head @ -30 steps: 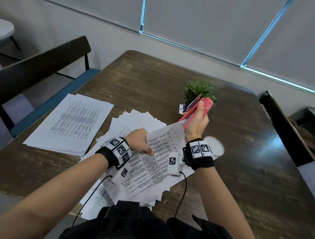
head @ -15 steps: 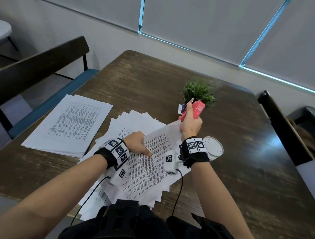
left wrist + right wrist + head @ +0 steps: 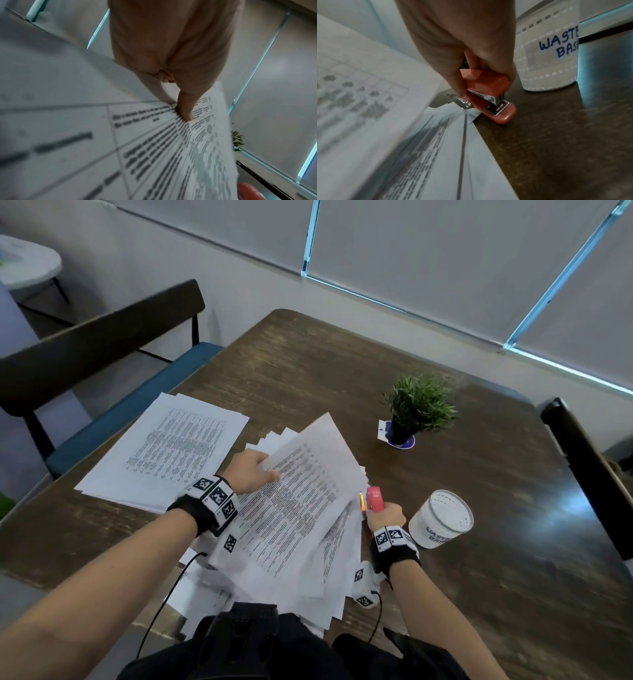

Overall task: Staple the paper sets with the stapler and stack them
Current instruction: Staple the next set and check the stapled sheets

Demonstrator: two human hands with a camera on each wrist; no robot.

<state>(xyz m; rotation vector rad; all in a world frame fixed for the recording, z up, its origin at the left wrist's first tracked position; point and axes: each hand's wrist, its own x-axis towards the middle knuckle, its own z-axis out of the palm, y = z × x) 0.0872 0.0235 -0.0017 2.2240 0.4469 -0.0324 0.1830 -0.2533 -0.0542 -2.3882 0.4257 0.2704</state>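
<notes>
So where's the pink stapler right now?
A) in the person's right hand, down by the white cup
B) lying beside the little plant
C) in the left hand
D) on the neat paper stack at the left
A: the right hand grips the stapler, its base touching the table beside the white cup.

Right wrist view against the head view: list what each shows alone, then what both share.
Only the right wrist view shows the stapler's metal mouth and the handwritten WASTE on the white container.

Only the head view shows the left hand lifting a paper set, the neat stack and the plant.

Both show the right hand gripping the stapler on the table.
</notes>
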